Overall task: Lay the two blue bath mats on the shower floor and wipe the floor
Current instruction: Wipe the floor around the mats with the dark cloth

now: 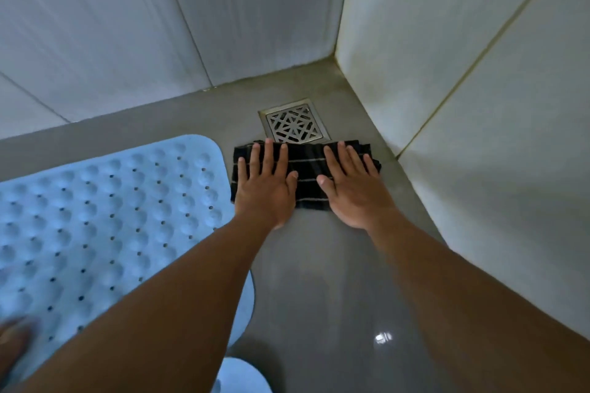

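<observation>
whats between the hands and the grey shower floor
A folded black cloth with thin pale stripes, pressed flat under the left hand and right hand, in the head view.

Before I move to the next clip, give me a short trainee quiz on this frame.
1. True or false: the left hand and right hand both press flat on the cloth.
2. The drain is: A) just beyond the cloth; B) under the left hand; C) nearer the camera than the cloth.
3. Fill in: the mat lies on the cloth's ____ side.
Key: 1 true; 2 A; 3 left.
</observation>
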